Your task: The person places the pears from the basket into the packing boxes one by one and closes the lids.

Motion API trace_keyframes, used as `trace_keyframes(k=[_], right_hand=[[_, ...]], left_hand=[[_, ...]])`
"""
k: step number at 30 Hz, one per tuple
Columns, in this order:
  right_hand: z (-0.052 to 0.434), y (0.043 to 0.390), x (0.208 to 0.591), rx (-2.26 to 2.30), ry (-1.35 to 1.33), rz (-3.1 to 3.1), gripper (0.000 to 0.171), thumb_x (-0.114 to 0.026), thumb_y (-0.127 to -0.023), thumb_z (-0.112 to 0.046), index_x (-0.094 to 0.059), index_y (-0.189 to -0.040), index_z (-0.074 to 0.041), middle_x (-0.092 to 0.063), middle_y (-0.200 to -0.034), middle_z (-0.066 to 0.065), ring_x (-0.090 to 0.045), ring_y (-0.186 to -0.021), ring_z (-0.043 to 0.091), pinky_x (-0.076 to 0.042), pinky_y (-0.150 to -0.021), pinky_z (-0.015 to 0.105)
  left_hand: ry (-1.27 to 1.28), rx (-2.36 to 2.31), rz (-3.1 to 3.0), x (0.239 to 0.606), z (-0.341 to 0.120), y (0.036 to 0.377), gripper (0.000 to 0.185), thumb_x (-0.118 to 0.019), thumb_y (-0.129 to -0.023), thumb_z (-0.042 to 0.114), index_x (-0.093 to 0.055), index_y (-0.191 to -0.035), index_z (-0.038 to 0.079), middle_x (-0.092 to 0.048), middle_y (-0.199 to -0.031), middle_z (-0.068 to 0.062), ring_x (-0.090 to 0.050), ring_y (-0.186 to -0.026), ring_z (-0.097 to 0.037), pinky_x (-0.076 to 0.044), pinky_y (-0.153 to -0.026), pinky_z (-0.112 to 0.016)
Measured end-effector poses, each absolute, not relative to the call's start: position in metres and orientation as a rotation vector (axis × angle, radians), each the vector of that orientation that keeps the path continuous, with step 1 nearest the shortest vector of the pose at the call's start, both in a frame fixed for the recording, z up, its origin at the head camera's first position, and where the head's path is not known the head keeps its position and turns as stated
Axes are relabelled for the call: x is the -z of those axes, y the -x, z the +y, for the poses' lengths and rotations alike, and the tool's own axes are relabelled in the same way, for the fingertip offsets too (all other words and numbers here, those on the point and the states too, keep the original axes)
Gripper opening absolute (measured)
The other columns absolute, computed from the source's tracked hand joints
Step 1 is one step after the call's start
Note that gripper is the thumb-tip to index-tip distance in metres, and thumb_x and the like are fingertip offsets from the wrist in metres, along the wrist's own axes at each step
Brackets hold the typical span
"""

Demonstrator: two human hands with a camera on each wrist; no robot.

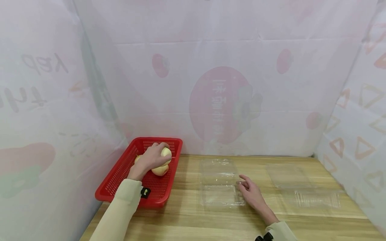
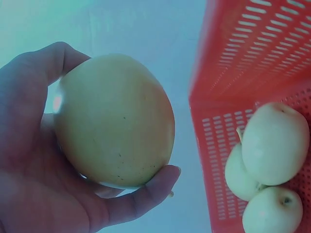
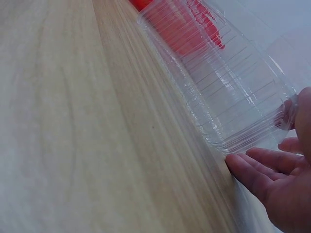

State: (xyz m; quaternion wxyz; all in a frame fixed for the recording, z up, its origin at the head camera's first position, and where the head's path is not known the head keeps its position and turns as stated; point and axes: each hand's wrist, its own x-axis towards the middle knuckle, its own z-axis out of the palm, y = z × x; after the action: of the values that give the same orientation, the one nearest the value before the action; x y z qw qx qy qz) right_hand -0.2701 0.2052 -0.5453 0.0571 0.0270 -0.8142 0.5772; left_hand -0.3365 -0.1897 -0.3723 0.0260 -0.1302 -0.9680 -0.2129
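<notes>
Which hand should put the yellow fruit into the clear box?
Left, probably. The left hand already grips a yellow fruit over the red basket, while the right hand rests against the open clear box.

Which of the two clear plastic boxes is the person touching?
The clear box beside the red basket; the right hand rests at its edge. The other box lies untouched farther right.

second clear container [image 1: 304, 190], printed backdrop [image 1: 223, 103]

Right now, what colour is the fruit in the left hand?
Pale yellow fruit, held in the left hand; the left wrist view shows it best.
</notes>
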Motion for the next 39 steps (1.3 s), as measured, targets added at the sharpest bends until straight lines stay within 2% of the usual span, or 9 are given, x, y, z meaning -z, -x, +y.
trace_keyframes(k=[8, 15, 21, 27, 32, 39], right_hand=[[0.206, 0.271, 0.547, -1.743, -0.079, -2.469, 0.047, -0.053, -0.097, -0.007, -0.043, -0.143, 0.0, -0.062, -0.127, 0.027, -0.064, -0.113, 0.035, -0.057, -0.078, 0.028], [0.207, 0.271, 0.547, -1.72, -0.066, -2.484, 0.048, -0.052, -0.098, -0.008, -0.042, -0.144, 0.0, -0.062, -0.127, 0.027, -0.063, -0.114, 0.035, -0.057, -0.078, 0.027], [0.209, 0.27, 0.546, -1.773, -0.069, -2.468, 0.048, -0.051, -0.099, -0.009, -0.04, -0.145, 0.0, -0.06, -0.129, 0.029, -0.062, -0.116, 0.037, -0.058, -0.08, 0.031], [0.21, 0.269, 0.544, -1.765, -0.076, -2.47, 0.048, -0.051, -0.099, -0.009, -0.04, -0.145, 0.001, -0.06, -0.128, 0.029, -0.062, -0.116, 0.037, -0.058, -0.079, 0.031], [0.209, 0.268, 0.545, -1.755, -0.069, -2.47, 0.048, -0.052, -0.099, -0.009, -0.041, -0.145, 0.001, -0.061, -0.128, 0.029, -0.062, -0.116, 0.036, -0.057, -0.079, 0.029], [0.208, 0.269, 0.545, -1.754, -0.059, -2.481, 0.048, -0.052, -0.099, -0.01, -0.041, -0.145, 0.001, -0.061, -0.128, 0.028, -0.064, -0.114, 0.034, -0.056, -0.078, 0.026]], left_hand=[[0.424, 0.695, -2.966, 0.37, -0.178, 0.33, 0.048, -0.058, -0.083, 0.031, -0.056, -0.13, 0.017, -0.055, -0.117, -0.009, -0.049, -0.095, -0.026, -0.045, -0.065, -0.03], [0.458, 0.68, -2.928, 0.368, -0.166, 0.328, 0.048, -0.058, -0.084, 0.035, -0.057, -0.129, 0.019, -0.057, -0.115, -0.006, -0.05, -0.093, -0.023, -0.045, -0.071, -0.036], [0.474, 0.774, -2.904, 0.367, -0.155, 0.327, 0.044, -0.059, -0.083, 0.034, -0.057, -0.126, 0.022, -0.056, -0.114, -0.005, -0.051, -0.092, -0.021, -0.046, -0.066, -0.03], [0.507, 0.842, -2.859, 0.364, -0.145, 0.324, 0.038, -0.059, -0.084, 0.031, -0.06, -0.12, 0.022, -0.055, -0.114, -0.004, -0.051, -0.091, -0.022, -0.045, -0.067, -0.031], [0.515, 0.866, -2.847, 0.363, -0.138, 0.32, 0.038, -0.058, -0.083, 0.03, -0.059, -0.12, 0.024, -0.055, -0.12, -0.003, -0.05, -0.096, -0.024, -0.044, -0.07, -0.032], [0.508, 0.829, -2.87, 0.365, -0.132, 0.315, 0.04, -0.058, -0.083, 0.033, -0.058, -0.123, 0.025, -0.054, -0.124, -0.005, -0.05, -0.098, -0.025, -0.043, -0.066, -0.031]])
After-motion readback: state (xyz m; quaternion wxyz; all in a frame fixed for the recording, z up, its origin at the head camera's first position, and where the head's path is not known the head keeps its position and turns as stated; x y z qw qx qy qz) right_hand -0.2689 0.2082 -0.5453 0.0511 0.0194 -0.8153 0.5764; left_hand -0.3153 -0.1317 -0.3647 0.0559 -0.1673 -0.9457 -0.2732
